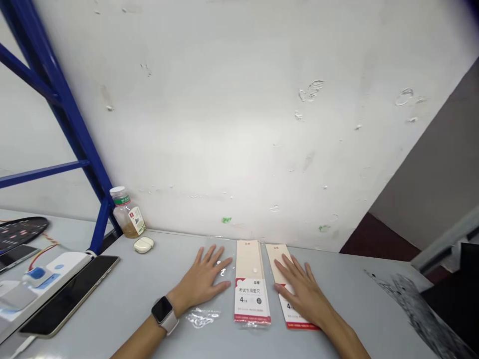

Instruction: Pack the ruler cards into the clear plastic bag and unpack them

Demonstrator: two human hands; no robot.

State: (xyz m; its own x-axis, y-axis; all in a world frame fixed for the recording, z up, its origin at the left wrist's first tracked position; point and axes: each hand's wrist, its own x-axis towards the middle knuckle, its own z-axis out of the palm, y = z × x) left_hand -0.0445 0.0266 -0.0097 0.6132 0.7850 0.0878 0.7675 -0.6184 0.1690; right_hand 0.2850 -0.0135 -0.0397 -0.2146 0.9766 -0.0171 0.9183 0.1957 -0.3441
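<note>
Two long cream cards with white and red printed lower parts lie on the grey table. The middle card (251, 299) sits between my hands in a clear sleeve, and no finger covers it. My right hand (301, 289) rests spread on the other card (276, 253), hiding part of its print. To the left of the middle card, my left hand (202, 279) lies flat with fingers apart, over a clear plastic sleeve (202, 317) that shows below the palm. A smartwatch (163, 310) is on my left wrist.
A jar (127, 213) and a small cream case (143, 244) stand near the wall. On the left are a blue metal frame (67, 94), a phone (71, 294) and a power strip (56, 274) with cables. Black marks (415, 299) streak the table's right side.
</note>
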